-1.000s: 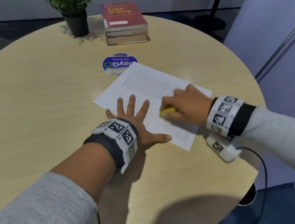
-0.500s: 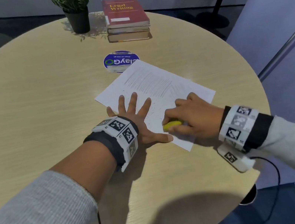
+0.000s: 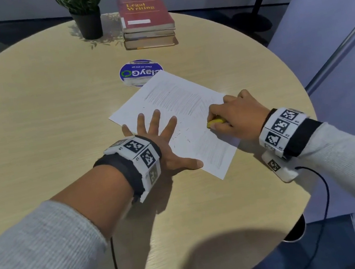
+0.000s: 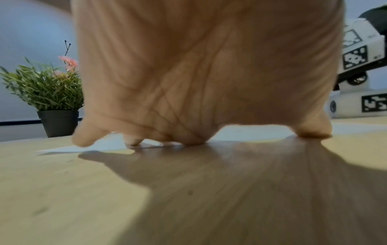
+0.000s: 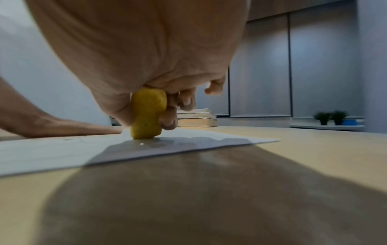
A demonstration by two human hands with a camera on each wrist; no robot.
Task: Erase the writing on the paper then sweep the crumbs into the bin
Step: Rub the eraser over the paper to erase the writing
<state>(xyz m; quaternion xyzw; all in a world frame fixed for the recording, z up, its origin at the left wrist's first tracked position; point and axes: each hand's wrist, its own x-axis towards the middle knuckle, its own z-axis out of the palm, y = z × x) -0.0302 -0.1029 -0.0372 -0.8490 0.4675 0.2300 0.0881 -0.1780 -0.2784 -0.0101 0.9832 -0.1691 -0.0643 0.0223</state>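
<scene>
Two hands worked on the sheet of paper [image 3: 182, 114], which lay aslant on the round table [image 3: 41, 124] a little right of its middle. The left hand [image 3: 161, 141] lay flat with fingers spread, pressing the paper's near-left edge, its thumb along the near side. The right hand [image 3: 237, 117] pinched a yellow eraser [image 5: 146, 114] between thumb and curled fingers, the eraser's lower end touching the paper. Half a second before, that hand and eraser were nearer the left thumb; now they stood farther right and farther up the sheet, well apart from it. Dark crumbs [image 3: 180, 134] lay scattered on the paper between the hands. The paper's near corner pointed toward the table's right rim. Bare tabletop stretched wide to the left and near side. Beyond the paper, its far corner overlapped a blue round sticker [image 3: 135, 72]; farther off stood a potted plant [image 3: 85, 11] and stacked books [image 3: 145, 20].
</scene>
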